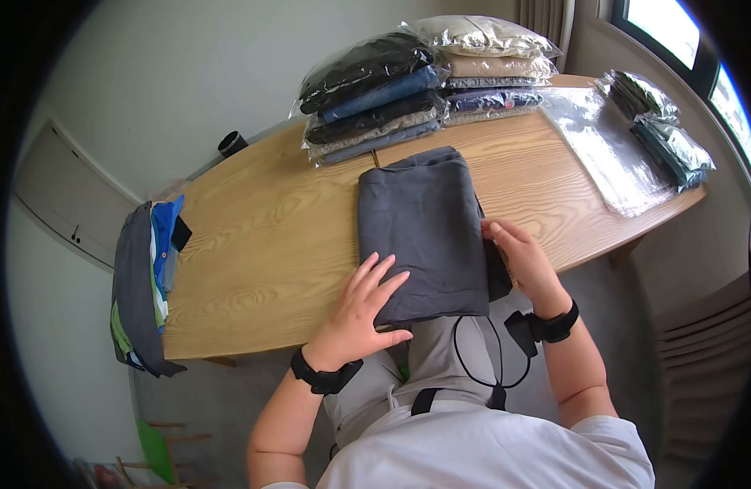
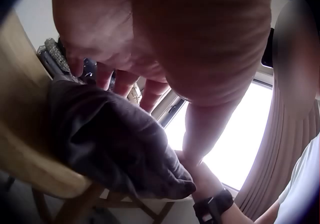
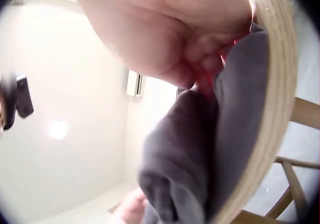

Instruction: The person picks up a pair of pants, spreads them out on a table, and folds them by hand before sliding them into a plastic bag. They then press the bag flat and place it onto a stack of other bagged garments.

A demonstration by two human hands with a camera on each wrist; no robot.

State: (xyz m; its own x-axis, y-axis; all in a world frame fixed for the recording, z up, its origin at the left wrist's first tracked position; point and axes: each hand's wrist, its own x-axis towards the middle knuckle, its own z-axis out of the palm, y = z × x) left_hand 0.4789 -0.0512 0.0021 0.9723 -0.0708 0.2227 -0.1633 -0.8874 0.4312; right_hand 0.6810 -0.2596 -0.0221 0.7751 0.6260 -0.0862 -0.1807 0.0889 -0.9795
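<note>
A dark grey folded garment [image 1: 420,236] lies at the near edge of the wooden table, its cloth in thick layers. My left hand [image 1: 357,308] is spread over its near left corner, fingers straight and thumb held apart. At the garment's right side, my right hand [image 1: 524,259] pinches the edge of the cloth. In the right wrist view, the fingers of the right hand [image 3: 200,39] curl in at the fold between two layers of the garment [image 3: 180,149]. The left wrist view shows the bunched near end of the garment [image 2: 110,139] beneath the left palm [image 2: 155,39].
Two stacks of bagged clothes, a darker one [image 1: 367,77] and a lighter one [image 1: 494,65], stand at the back. Clear plastic bags [image 1: 608,155] lie at the right beside small bagged garments [image 1: 677,151]. Loose clothes [image 1: 139,277] hang over the table's left edge [image 1: 229,346].
</note>
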